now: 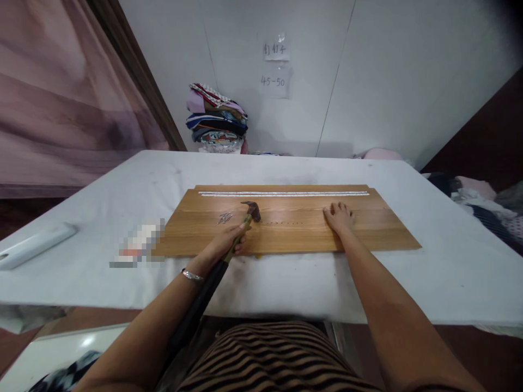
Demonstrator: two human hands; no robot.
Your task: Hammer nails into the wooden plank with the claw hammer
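My left hand (229, 240) is wrapped round the shaft of a claw hammer (253, 210), near its head. The head is at the wooden board (371, 231), by the left end of a row of small dark marks (281, 222); whether it touches the wood I cannot tell. A small heap of nails (224, 218) lies on the board just left of the hammer head. Flat on the board's right part rests my right hand (340, 216), fingers spread and holding nothing. Two white strips with fine marks (284, 194) run along the board's far edge.
The board lies on a white-covered table (286, 288). A white, long object (38, 245) and a blurred-out item (139, 242) are to the left. Folded cloths (216, 117) are stacked beyond the table by the wall, and more fabric (486, 201) lies at right.
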